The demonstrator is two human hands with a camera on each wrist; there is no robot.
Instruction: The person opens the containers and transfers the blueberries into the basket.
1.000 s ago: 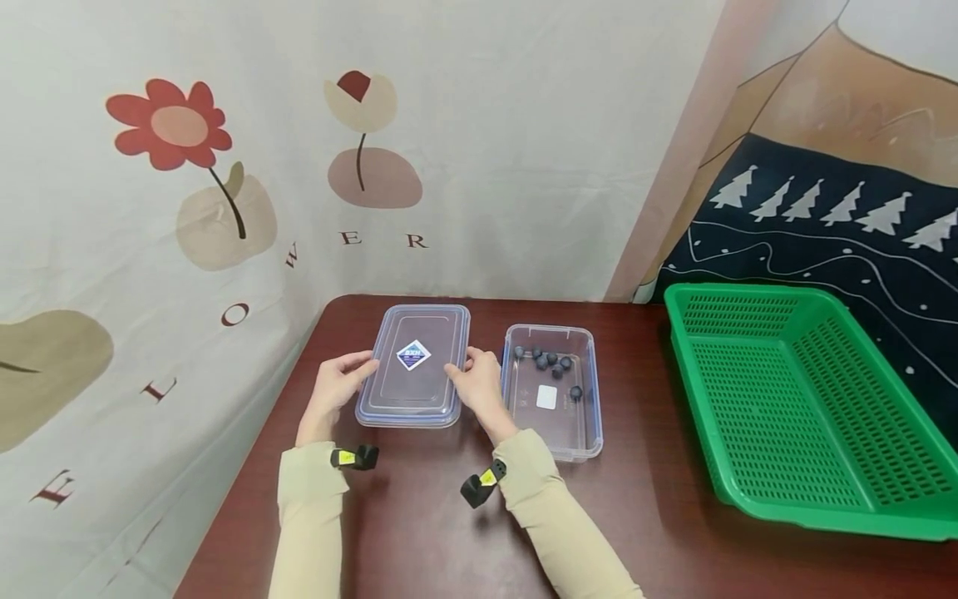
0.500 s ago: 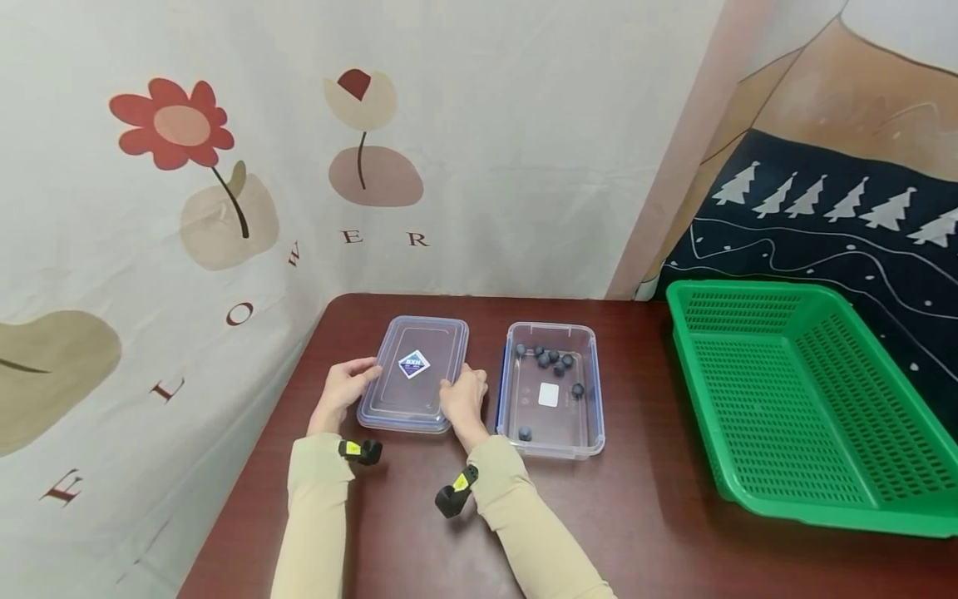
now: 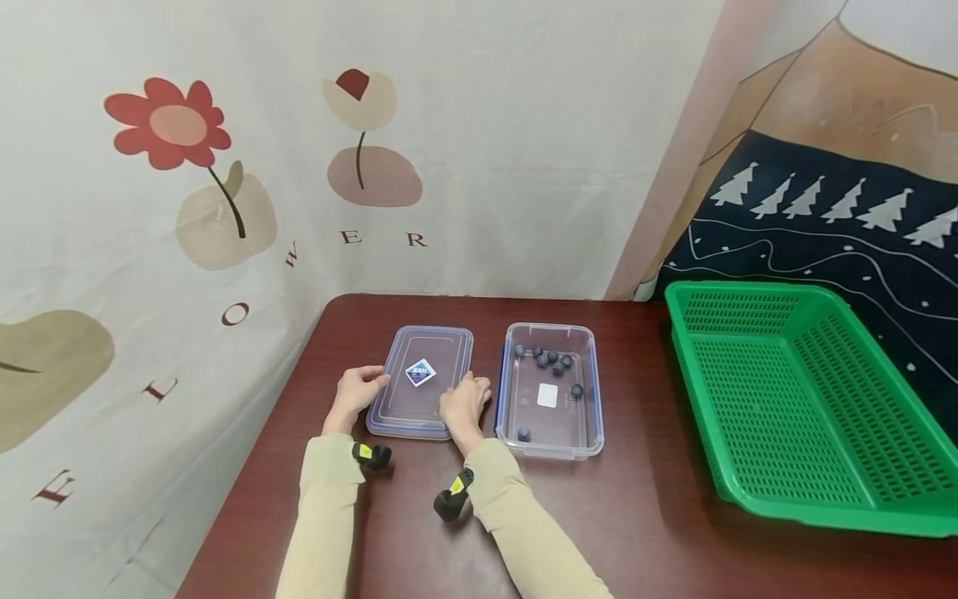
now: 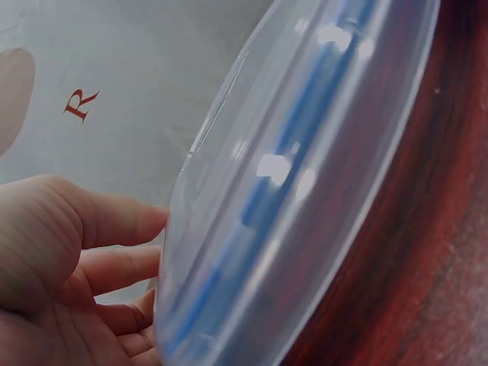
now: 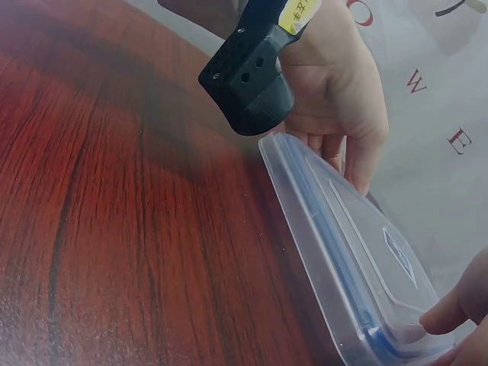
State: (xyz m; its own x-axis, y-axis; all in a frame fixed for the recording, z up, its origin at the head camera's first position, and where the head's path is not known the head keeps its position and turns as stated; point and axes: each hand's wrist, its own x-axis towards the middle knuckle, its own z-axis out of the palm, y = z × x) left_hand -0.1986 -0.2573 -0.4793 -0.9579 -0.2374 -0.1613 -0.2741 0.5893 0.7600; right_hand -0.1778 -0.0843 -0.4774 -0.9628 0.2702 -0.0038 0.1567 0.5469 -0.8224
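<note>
A clear plastic lid (image 3: 419,403) with a blue seal and a diamond sticker lies flat, low over the table at left. My left hand (image 3: 358,393) holds its left edge, thumb by the rim; in the left wrist view the fingertips (image 4: 145,229) meet that edge and partly go out of sight behind it. At the opposite edge my right hand (image 3: 462,406) grips the lid, its thumb (image 5: 446,311) on the top face. Right beside this hand stands a clear open box (image 3: 554,428) holding several small round dark blueberries (image 3: 559,370).
A big green plastic basket (image 3: 756,499) with slotted walls stands at the right. The dark red-brown table (image 3: 419,532) ends in front of a flower-printed cloth (image 3: 516,166) at the back. Each wrist wears a black camera (image 3: 452,497).
The lid has come down to the table and shifted slightly right and nearer, both hands moving with it. A blueberry at the box's near end, earlier behind my right arm, now shows.
</note>
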